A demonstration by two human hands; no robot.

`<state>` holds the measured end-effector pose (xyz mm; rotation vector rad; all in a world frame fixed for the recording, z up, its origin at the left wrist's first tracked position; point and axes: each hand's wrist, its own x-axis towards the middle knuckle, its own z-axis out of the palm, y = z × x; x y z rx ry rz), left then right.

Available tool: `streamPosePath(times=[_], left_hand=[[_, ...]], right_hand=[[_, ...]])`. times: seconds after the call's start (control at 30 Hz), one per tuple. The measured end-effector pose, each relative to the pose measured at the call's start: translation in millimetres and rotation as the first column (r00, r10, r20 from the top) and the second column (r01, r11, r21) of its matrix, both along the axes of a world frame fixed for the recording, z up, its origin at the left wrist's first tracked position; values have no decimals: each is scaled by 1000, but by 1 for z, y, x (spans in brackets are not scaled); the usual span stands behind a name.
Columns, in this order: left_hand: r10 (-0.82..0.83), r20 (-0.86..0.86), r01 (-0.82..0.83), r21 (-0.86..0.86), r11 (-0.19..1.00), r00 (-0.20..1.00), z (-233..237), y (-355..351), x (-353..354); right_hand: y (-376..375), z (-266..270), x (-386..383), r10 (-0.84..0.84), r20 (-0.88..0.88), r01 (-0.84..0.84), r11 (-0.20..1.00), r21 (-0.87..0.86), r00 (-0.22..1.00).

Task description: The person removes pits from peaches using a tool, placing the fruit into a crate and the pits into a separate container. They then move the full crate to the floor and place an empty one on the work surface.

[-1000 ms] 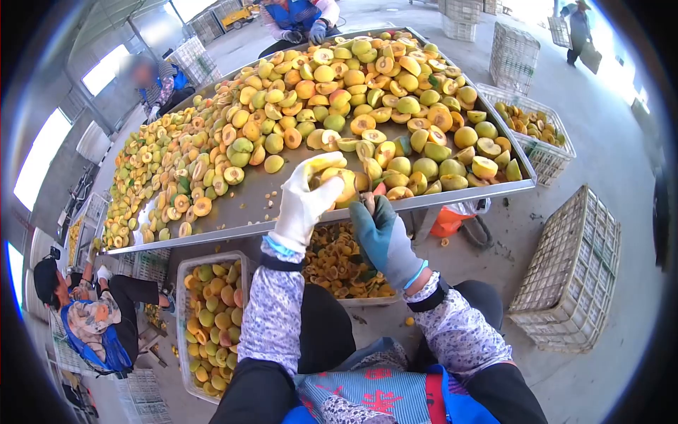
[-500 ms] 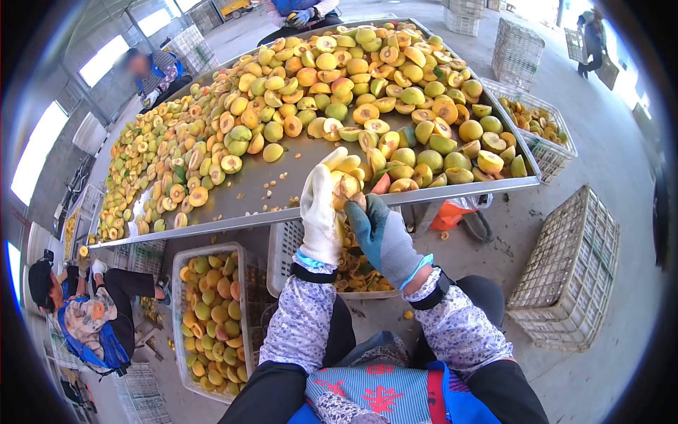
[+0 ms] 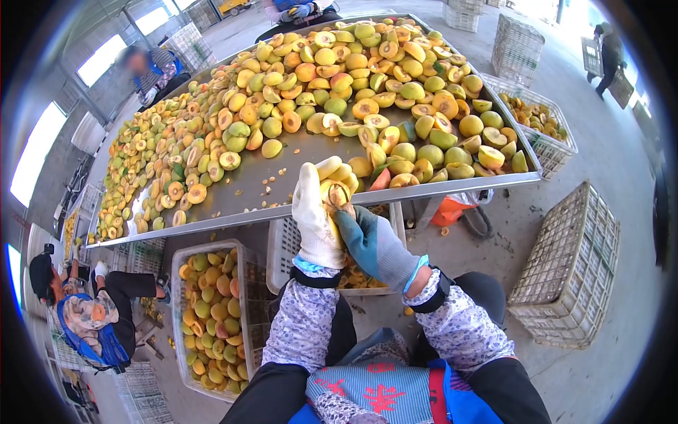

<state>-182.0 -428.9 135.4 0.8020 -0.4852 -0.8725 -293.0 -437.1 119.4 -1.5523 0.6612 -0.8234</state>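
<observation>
My left hand (image 3: 316, 212), in a white and yellow glove, is closed around a cut peach (image 3: 335, 193) just off the near edge of the metal table. The peach's cut face is turned up, with a dark curved line around its middle. My right hand (image 3: 374, 244), in a blue and grey glove, is closed with its fingertips against the peach's lower right side. Whatever those fingers pinch is hidden. Beyond my hands, halved peaches (image 3: 311, 85) lie heaped on the metal table (image 3: 296, 159).
Below the table stand a crate of whole peaches (image 3: 215, 318) and a white crate (image 3: 281, 258) with cut pieces. An upturned crate (image 3: 565, 268) is at right, another filled crate (image 3: 540, 124) behind it. Co-workers sit at left (image 3: 92, 318) and across the table (image 3: 300, 13).
Both my hands have moved slightly down and left with the peach, and its cut face shows more plainly. At the far right, a person carrying crates has moved.
</observation>
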Motion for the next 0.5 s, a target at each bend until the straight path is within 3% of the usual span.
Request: streamPosePath(times=[0.17,0.27,0.37,0.47,0.5], left_hand=[[75,41,-74,-6,997,996,-1,1,-2],[73,109,-73,-7,997,991,4,4,-2],[60,154,-68,47,997,986,8,7,-1],[80,195,-91,50,995,978,8,5,-1],[72,192,-81,38,996,979,7,4,0]], right_hand=[[0,-5,-3,134,42,-139,976,168,990],[2,3,-8,148,-58,-141,983,115,987],[5,-4,-6,102,-26,-102,995,24,994],[3,23,-14,272,-35,-227,862,453,962],[3,18,-12,261,-42,-220,881,418,964]])
